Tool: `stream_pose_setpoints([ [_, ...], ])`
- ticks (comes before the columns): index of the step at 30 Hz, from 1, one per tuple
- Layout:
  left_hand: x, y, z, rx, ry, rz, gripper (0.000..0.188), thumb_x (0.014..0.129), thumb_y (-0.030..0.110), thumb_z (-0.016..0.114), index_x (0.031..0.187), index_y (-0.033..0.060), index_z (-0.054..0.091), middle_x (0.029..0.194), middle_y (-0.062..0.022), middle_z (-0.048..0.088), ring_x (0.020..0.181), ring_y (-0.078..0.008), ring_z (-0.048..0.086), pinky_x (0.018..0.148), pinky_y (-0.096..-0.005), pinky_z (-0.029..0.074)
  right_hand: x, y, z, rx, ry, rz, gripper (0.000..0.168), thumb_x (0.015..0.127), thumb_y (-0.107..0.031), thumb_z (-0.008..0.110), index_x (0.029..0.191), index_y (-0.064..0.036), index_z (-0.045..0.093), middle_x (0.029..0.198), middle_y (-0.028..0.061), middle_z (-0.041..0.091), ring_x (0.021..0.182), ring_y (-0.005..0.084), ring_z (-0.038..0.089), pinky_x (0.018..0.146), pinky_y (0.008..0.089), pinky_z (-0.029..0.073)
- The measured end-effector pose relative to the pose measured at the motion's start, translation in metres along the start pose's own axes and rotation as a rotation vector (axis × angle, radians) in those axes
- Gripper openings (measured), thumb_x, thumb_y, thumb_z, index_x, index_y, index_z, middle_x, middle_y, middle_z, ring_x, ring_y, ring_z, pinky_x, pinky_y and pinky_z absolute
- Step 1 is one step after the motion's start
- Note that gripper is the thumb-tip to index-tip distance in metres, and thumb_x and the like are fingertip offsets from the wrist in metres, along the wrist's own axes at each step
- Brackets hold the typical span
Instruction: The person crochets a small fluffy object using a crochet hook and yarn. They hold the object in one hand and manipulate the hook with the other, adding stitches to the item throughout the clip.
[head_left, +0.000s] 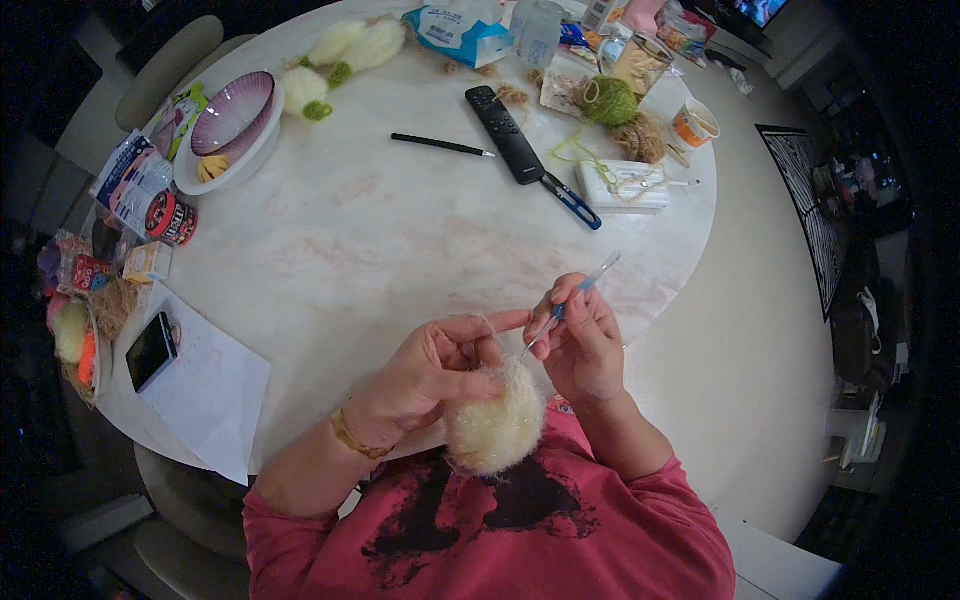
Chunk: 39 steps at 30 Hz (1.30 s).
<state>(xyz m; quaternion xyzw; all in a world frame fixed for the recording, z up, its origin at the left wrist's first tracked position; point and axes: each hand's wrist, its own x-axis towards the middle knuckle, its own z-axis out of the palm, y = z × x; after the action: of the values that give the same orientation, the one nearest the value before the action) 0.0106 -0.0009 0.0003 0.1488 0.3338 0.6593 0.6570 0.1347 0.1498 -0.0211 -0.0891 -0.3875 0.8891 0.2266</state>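
Note:
A fluffy cream-coloured crocheted piece (495, 424) hangs at the table's near edge, in front of my pink shirt. My left hand (457, 352) pinches its top between thumb and fingers, and a thin strand of yarn loops over the outstretched index finger. My right hand (577, 330) holds a crochet hook (589, 281) with a blue grip and a clear end. The hook's metal shaft slants down to the top edge of the fluffy piece. Whether its tip is inside a stitch cannot be told. The left index fingertip is close to the right fingers.
On the round marble table (337, 247) lie a black remote (506, 135), a pen (442, 145), scissors or a similar blue-handled tool (571, 201), a green yarn ball (611, 101) and a white box (624, 187). At left are a phone (151, 352), paper (214, 382) and a white bowl (259, 161).

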Motion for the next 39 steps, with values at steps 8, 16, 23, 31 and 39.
stream_pose_setpoints([
  [8,0.008,-0.019,0.0,0.182,0.232,0.2,0.074,0.075,-0.004,0.072,0.14,-0.0002,0.035,0.09,-0.0021,0.063,0.081,-0.008,0.059,0.077,-0.0222,0.049,-0.007,-0.006,0.003,-1.539,-0.331,-0.961,0.035,0.066,-0.016,0.067,0.101,-0.015,0.069,0.103,0.0026,0.067,0.082,0.0198,0.061,0.07,0.0308,0.044],
  [16,0.007,-0.017,0.001,0.171,0.215,0.171,0.062,0.075,-0.005,0.072,0.132,0.0002,0.048,0.09,-0.0016,0.063,0.08,-0.0073,0.058,0.074,-0.0209,0.049,-0.001,0.001,-0.003,-0.344,-0.149,-0.079,0.012,0.095,-0.014,0.051,0.099,-0.003,0.053,0.092,0.0152,0.064,0.089,0.0237,0.063,0.076,0.0329,0.048],
  [23,0.004,-0.014,0.001,0.21,0.248,0.178,0.052,0.078,-0.003,0.069,0.127,-0.0017,0.052,0.084,0.001,0.061,0.075,-0.0034,0.056,0.07,-0.0182,0.046,-0.007,-0.01,0.002,-0.536,-0.243,-0.268,0.009,0.098,-0.012,0.043,0.099,-0.004,0.047,0.094,0.0143,0.065,0.089,0.0217,0.062,0.079,0.0323,0.048],
  [31,0.008,-0.024,-0.005,0.051,0.214,0.134,0.053,0.079,0.003,0.071,0.128,-0.0014,0.05,0.086,0.0006,0.062,0.077,-0.0056,0.058,0.073,-0.0193,0.049,-0.002,-0.016,0.007,-1.559,-0.592,-1.185,0.013,0.074,-0.014,0.061,0.087,-0.015,0.058,0.1,0.0055,0.065,0.087,0.0193,0.062,0.068,0.0266,0.046],
  [39,0.009,-0.017,-0.007,-0.099,0.056,0.036,0.072,0.076,0.004,0.073,0.138,-0.001,0.037,0.084,0.002,0.059,0.077,-0.0053,0.057,0.072,-0.0187,0.047,0.0,-0.005,-0.003,-1.265,-0.496,-1.026,0.01,0.085,-0.011,0.055,0.094,-0.011,0.059,0.095,0.0099,0.066,0.082,0.0203,0.063,0.067,0.0283,0.047],
])
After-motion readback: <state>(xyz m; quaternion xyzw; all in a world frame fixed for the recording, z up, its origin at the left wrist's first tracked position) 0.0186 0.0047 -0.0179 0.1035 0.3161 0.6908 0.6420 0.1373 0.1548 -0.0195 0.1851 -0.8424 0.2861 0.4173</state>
